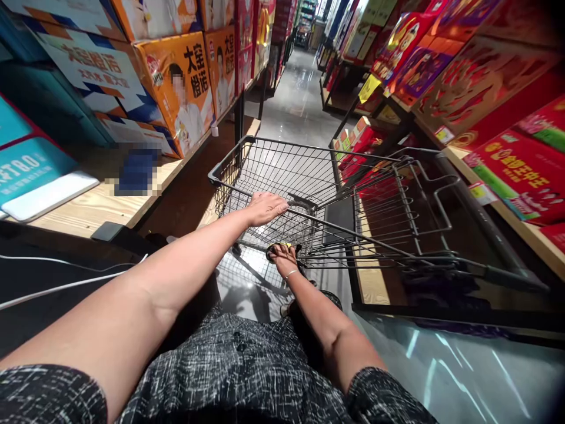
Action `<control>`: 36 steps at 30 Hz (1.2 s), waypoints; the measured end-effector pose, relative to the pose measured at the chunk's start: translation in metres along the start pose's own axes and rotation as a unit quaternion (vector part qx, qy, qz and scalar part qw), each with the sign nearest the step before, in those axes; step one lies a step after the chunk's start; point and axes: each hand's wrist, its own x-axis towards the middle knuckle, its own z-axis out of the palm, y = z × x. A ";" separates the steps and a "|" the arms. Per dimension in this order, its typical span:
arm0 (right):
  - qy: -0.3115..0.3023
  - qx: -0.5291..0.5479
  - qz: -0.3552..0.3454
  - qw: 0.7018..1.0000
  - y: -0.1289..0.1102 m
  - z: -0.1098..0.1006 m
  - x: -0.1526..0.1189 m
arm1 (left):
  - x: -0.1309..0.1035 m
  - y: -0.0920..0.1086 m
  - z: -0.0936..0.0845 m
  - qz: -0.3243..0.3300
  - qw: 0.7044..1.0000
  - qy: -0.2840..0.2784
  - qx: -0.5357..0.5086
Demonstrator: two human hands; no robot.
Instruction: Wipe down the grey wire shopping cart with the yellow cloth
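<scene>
A black wire shopping cart stands crosswise in front of me, its handle end to the right. My left hand rests over the cart's near top rail, fingers bent round it. Lower down, beside the cart's wire side, my right hand has its fingers curled on a small dark rounded thing with a bit of yellow; its kind is not clear. A bracelet circles that wrist. The cart's basket holds no goods that I can see.
Orange drink cartons fill the left wooden shelf, where white cables hang below. Red gift boxes line the right shelf. A shiny grey aisle floor runs away between them.
</scene>
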 end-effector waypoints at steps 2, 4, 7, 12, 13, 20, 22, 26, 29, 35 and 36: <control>0.024 -0.014 0.007 1.000 0.017 -0.017 -0.018 | -0.001 -0.002 0.001 0.001 1.000 0.008 0.005; 0.117 -0.049 0.027 0.992 0.039 -0.041 -0.043 | -0.002 -0.004 0.002 0.007 1.000 0.018 0.012; 0.354 -0.119 0.075 0.925 0.076 -0.080 -0.083 | -0.004 -0.006 0.002 0.015 0.999 0.024 0.025; 0.512 -0.149 0.117 0.838 0.103 -0.089 -0.104 | -0.003 0.005 0.002 -0.015 0.998 0.012 0.067; 0.497 -0.142 0.114 0.848 0.100 -0.078 -0.099 | -0.003 0.009 0.004 -0.019 0.996 0.022 0.079; 0.188 -0.033 0.074 0.979 0.046 0.019 -0.048 | 0.002 0.024 0.019 0.054 0.996 0.007 0.077; 0.158 -0.020 0.033 0.987 0.038 0.029 -0.041 | 0.004 0.023 0.019 0.048 0.996 -0.001 0.070; 0.181 -0.012 -0.008 0.983 0.039 0.023 -0.039 | 0.004 0.023 0.014 0.038 0.996 -0.006 0.075; 0.264 -0.041 -0.018 0.963 0.053 0.009 -0.052 | 0.004 0.021 0.010 0.038 0.996 -0.005 0.077; 0.430 -0.121 0.035 0.894 0.109 -0.052 -0.112 | 0.007 0.003 0.012 0.053 0.997 0.041 0.038; 0.469 -0.132 0.059 0.871 0.117 -0.067 -0.122 | 0.008 -0.002 0.012 0.053 0.997 0.055 0.029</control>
